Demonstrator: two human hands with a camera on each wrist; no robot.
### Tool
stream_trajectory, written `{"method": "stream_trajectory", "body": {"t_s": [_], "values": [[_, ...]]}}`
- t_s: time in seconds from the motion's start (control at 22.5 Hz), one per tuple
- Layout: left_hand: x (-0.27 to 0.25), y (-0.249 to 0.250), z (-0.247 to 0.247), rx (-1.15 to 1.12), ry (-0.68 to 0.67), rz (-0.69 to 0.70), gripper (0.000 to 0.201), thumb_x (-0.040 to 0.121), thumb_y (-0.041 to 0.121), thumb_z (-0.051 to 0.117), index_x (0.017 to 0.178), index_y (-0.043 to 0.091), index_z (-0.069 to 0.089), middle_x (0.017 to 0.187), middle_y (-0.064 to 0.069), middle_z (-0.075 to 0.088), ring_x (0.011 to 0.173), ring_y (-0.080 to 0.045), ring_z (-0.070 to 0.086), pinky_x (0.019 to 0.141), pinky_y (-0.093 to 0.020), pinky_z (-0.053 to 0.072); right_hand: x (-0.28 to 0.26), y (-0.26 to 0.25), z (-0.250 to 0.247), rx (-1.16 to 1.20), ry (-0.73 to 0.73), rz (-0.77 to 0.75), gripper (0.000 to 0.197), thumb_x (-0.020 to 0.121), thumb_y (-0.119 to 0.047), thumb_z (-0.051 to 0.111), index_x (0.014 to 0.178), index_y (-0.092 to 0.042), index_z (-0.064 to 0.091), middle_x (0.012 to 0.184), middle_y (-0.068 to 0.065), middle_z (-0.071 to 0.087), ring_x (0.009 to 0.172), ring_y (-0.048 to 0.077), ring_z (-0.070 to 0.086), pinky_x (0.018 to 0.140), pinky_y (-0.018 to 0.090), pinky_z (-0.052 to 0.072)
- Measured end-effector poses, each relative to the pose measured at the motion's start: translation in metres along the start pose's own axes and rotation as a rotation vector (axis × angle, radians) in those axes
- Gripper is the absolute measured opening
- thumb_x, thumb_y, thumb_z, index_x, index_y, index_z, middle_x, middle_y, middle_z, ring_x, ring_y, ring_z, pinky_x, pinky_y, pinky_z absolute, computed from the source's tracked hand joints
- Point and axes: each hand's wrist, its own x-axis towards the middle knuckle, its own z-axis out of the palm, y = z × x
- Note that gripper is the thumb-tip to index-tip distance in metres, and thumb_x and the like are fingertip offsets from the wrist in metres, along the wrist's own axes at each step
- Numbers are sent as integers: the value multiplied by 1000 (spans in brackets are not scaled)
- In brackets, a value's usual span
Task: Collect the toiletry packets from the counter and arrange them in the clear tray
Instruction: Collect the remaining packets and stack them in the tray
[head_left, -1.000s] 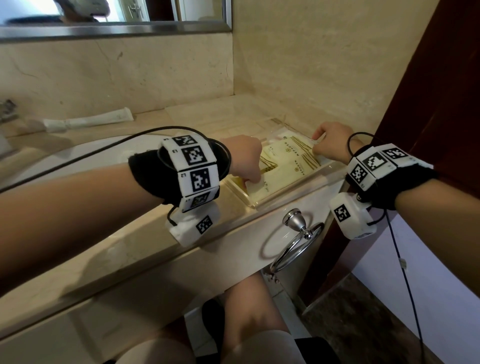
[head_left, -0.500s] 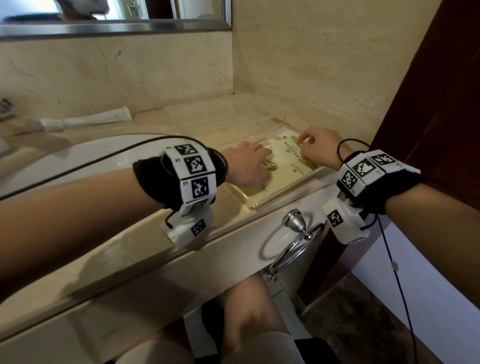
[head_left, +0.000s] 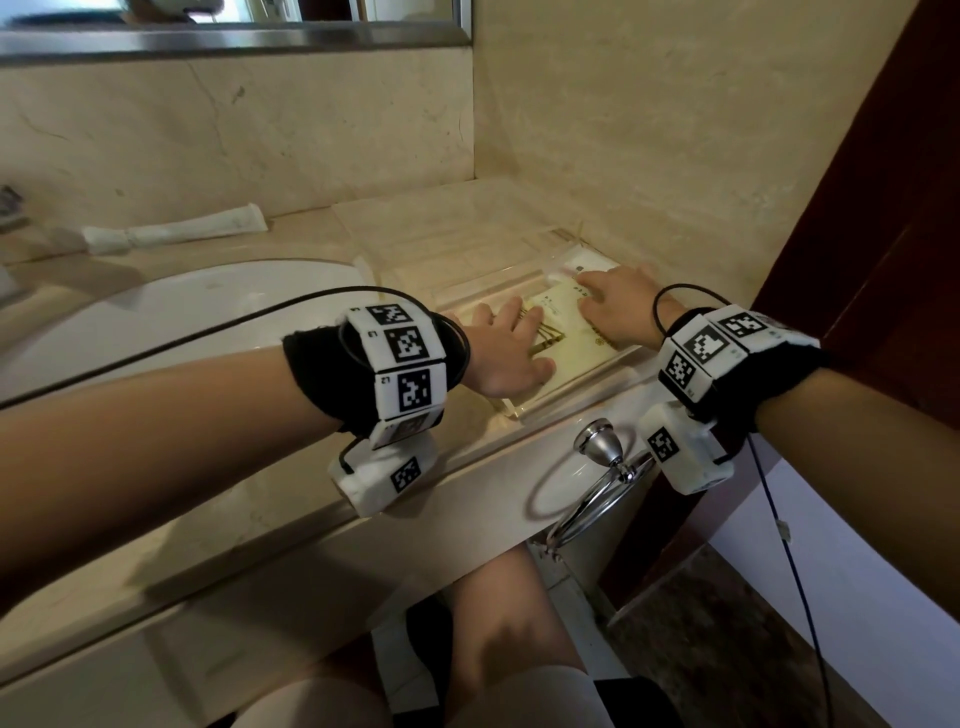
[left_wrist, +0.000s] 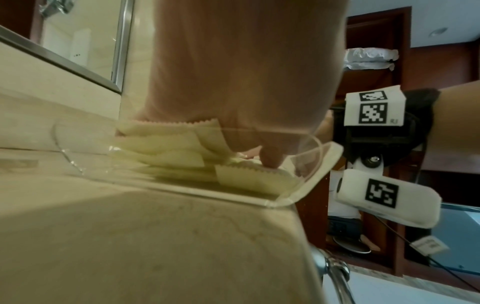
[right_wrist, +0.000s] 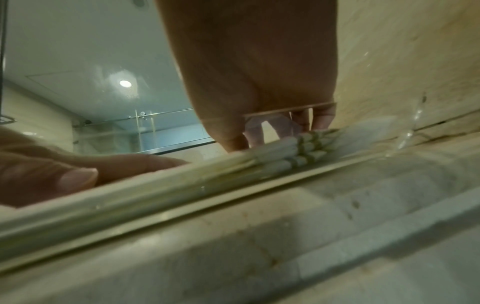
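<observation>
The clear tray (head_left: 574, 397) sits at the counter's right end, close to the corner wall. Cream toiletry packets (head_left: 563, 338) with gold print lie stacked inside it. My left hand (head_left: 511, 340) lies flat on the packets' left side with straight fingers. My right hand (head_left: 605, 304) touches their far right part with extended fingers. In the left wrist view my left hand (left_wrist: 270, 158) presses down on the overlapping packets (left_wrist: 176, 152) behind the tray wall (left_wrist: 311, 179). In the right wrist view my right hand (right_wrist: 285, 127) rests on the packets (right_wrist: 293, 150).
A white tube (head_left: 176, 234) lies at the back of the counter behind the sink basin (head_left: 182, 312). A chrome towel ring (head_left: 597, 478) hangs below the counter edge under the tray. The marble wall stands just right of the tray, beside a dark red door (head_left: 883, 208).
Both hands were curled over the packets a second ago and now lie flatter with fingers spread. The right hand has slid toward the tray's far end.
</observation>
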Motion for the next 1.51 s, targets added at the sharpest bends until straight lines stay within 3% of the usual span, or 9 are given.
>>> {"method": "stream_trajectory", "body": {"t_s": [0.13,0.31,0.53,0.67,0.8,0.93,1.11,1.33,1.51], "values": [[0,1,1,31,4,4,68,98,52,18,152,22,-11,160,-2,-17,148,-31,-8,116,-56,1,3,-6,0,-129,-45,-2,47,99,-26,23,144,-19,34,137,17,46,130,34,36,111,46,27],[-1,2,1,51,8,8,66,98,51,18,152,22,-9,161,-2,-14,148,-30,-6,116,-55,3,1,-17,-5,-287,-72,-28,42,100,-12,22,137,-7,43,142,11,43,132,27,37,113,43,21],[-3,2,1,29,9,0,65,99,47,19,152,21,-8,161,-1,-14,148,-30,-7,116,-54,3,6,-12,-2,-164,-60,-80,49,100,-20,20,148,-13,28,150,13,35,140,27,28,117,40,15],[-4,2,1,22,11,-3,64,99,45,21,152,22,-7,161,-1,-13,148,-31,-7,116,-54,4,-2,-6,-8,14,-52,-90,55,96,-18,34,150,-21,24,146,13,42,132,27,40,110,34,29],[-3,3,0,15,14,-1,64,99,44,22,152,22,-6,161,-1,-12,148,-32,-3,115,-54,7,-13,-3,-16,-13,-62,-117,69,86,-2,48,148,-28,28,142,7,47,114,24,52,84,27,47],[-3,4,0,10,10,0,65,99,44,22,152,23,-8,161,-1,-12,148,-32,-4,115,-54,7,-12,-12,-24,-318,-104,-213,77,82,1,56,148,-27,25,146,5,42,125,27,47,97,34,46],[-2,2,0,9,-4,1,64,98,45,22,152,28,-9,161,-1,-13,148,-32,-5,115,-55,6,-13,-30,-34,-626,-224,-240,81,85,-6,61,150,-22,16,152,9,31,129,29,44,98,35,42],[-2,1,0,20,-17,12,62,99,44,21,151,32,-11,160,-2,-15,148,-33,-7,114,-57,5,-6,-32,-28,-607,-200,-268,59,90,-9,52,144,-19,32,136,15,48,120,31,51,88,35,44],[-1,2,1,31,-18,12,61,98,44,20,150,35,-11,160,-2,-16,148,-33,-7,114,-58,5,-3,-26,-22,-460,-169,-259,53,91,-6,46,141,-21,36,134,13,46,121,31,45,89,32,43]]}}
